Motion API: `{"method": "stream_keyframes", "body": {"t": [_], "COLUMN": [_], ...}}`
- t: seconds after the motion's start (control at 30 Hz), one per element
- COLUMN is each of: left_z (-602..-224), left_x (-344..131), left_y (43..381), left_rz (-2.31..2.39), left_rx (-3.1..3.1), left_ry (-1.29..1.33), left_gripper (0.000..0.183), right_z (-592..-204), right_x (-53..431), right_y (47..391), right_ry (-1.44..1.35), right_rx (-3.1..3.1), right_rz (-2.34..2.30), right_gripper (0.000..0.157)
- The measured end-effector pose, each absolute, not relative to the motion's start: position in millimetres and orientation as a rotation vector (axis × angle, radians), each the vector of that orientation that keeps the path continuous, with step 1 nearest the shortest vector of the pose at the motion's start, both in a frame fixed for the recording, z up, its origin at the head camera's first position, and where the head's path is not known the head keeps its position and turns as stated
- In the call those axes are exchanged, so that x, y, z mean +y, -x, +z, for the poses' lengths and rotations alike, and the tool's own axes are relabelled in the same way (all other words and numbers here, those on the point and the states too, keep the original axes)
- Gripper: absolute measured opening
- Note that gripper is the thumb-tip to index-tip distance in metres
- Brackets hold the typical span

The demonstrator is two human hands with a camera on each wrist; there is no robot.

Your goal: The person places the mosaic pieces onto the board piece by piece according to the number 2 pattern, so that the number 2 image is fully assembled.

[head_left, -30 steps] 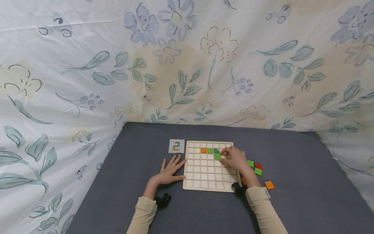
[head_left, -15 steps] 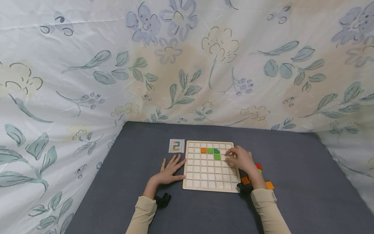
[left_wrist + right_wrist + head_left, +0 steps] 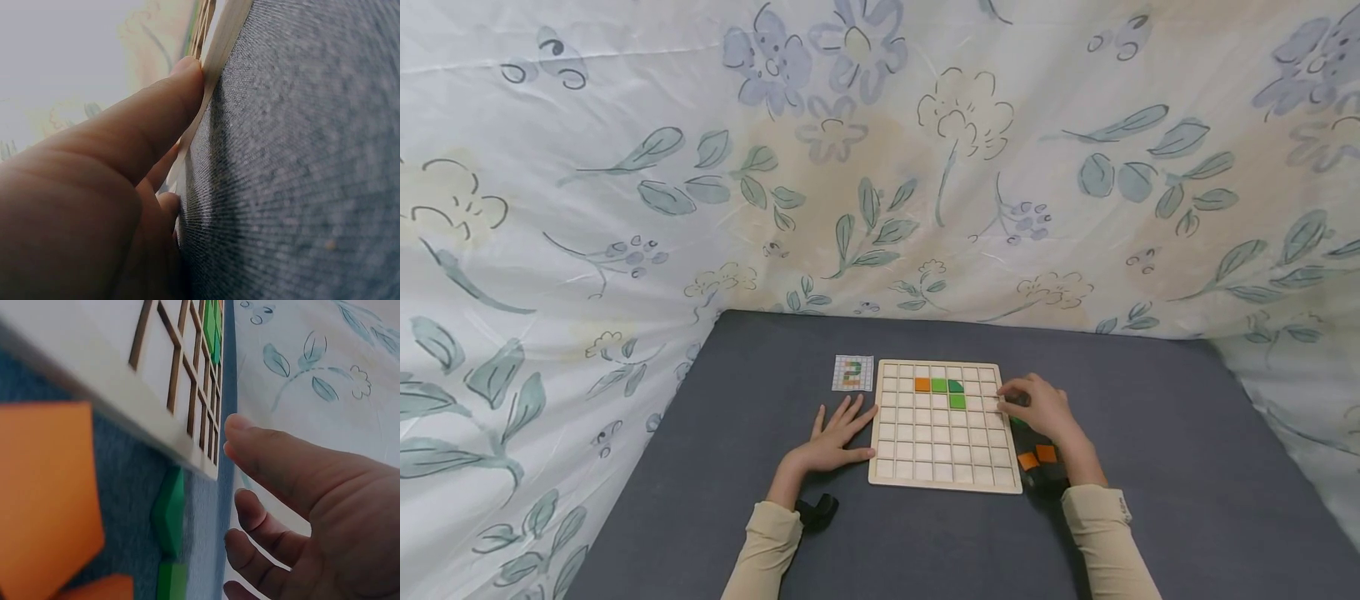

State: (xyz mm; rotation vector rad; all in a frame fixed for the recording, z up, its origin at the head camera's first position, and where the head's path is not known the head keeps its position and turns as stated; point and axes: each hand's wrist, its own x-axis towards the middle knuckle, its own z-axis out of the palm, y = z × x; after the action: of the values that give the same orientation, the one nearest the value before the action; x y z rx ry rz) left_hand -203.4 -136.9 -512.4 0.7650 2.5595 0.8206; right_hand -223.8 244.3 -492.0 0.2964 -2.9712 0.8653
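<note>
currently, in the head view, the left hand [image 3: 827, 451], fingers spread, touches the wooden board [image 3: 942, 450], green tiles [image 3: 957, 402] in its cells. in the left wrist view, the thumb [image 3: 134, 128] meets the rim [image 3: 225, 44]; pushing hard could shift the board. in the right wrist view, the right hand [image 3: 337, 512] shows parted fingers pinching nothing visible; sweeping low could scatter loose orange tiles [image 3: 47, 494].

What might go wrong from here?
1. Board slip: the left hand touches the grid board at its left edge, so a sideways push might slide it.
2. Snag: the black wrist camera sits close to the loose orange tiles; it might knock them.
3. Mis-pick: a dark green tile lies close to a lighter green tile; reaching for one might nudge the other.
</note>
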Motion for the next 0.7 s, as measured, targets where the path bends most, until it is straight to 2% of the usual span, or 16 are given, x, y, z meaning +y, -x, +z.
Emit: {"method": "stream_keyframes", "body": {"t": [0.33, 0.7], "left_z": [-513.5, -513.1], "left_x": [-136.8, -137.8], "left_y": [202.9, 202.9], "left_rz": [0.812, 0.804], "left_rx": [2.572, 2.573], "left_ry": [-0.776, -0.775], "left_gripper": [0.072, 0.071], "right_z": [-491.7, -493.6], "right_x": [259.2, 273.1], "right_y": [219.1, 213.4], "right_ry": [-0.262, -0.363], "right_rx": [-3.002, -3.055], "right_rz": [0.856, 0.862], "right_gripper": [0.022, 0.028]}}
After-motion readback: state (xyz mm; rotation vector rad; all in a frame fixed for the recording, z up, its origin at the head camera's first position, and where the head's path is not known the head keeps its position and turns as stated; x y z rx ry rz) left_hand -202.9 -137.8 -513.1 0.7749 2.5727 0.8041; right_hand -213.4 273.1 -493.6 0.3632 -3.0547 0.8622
